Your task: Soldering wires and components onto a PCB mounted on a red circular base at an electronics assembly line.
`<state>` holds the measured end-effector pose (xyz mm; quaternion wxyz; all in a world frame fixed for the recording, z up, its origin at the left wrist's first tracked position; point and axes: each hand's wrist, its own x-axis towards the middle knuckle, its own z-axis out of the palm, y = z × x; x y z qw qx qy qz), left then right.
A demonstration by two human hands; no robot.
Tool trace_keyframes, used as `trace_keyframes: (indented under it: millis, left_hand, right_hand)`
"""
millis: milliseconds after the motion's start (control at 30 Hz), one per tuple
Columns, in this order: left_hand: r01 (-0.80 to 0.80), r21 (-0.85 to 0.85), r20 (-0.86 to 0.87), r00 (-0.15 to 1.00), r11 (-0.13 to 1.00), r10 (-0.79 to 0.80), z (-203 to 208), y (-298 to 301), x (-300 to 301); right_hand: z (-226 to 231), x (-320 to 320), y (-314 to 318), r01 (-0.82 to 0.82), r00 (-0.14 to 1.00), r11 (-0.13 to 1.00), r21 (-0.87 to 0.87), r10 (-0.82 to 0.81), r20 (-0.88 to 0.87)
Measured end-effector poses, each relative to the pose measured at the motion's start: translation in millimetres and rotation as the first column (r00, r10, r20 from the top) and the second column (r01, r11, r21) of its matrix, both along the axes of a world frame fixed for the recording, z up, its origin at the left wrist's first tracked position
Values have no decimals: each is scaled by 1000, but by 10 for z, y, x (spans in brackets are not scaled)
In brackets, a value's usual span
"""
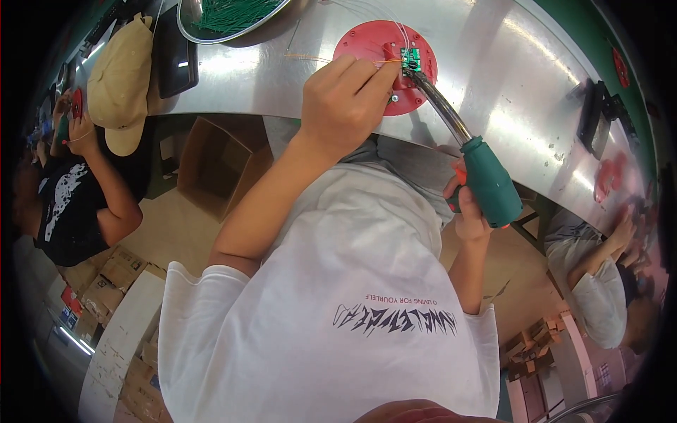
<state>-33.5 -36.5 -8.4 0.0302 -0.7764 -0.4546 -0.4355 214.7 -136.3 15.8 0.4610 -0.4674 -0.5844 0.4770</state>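
Observation:
A round red plastic disc (356,44) lies on the metal table, with a small green circuit board (414,55) on it. My left hand (345,102) is closed in a pinch at the board's left side, holding a thin orange wire (305,56) whose end reaches the board. Its fingertips are partly hidden behind the hand. Wrapped round the green handle of a soldering iron (492,180) is my right hand (469,215). The iron's metal tip points up and left and meets the lower part of the board. White wires (403,29) run from the board toward the far edge.
A metal bowl (236,33) of green wires stands at the far left, near a dark tray (176,60) and a tan cap (123,77). An open cardboard box (218,166) sits below the table edge. Co-workers sit left (99,190) and right (592,282).

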Motion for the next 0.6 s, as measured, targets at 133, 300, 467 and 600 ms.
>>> trace_keyframes:
  millis: [133, 300, 467, 600]
  left_hand:
    - [17, -79, 33, 999, 997, -15, 47, -41, 3]
    - [11, -84, 29, 1000, 996, -9, 58, -43, -4]
    - [7, 0, 9, 1000, 1000, -7, 13, 1, -4]
    - [18, -27, -4, 1000, 999, -18, 47, -24, -6]
  right_hand:
    - [61, -25, 10, 41, 982, 992, -116, -61, -177]
    - [44, -26, 26, 67, 992, 997, -29, -70, -105]
    - [27, 70, 103, 171, 977, 981, 95, -157, -144]
    - [-1, 158, 236, 272, 952, 954, 125, -249, -176]
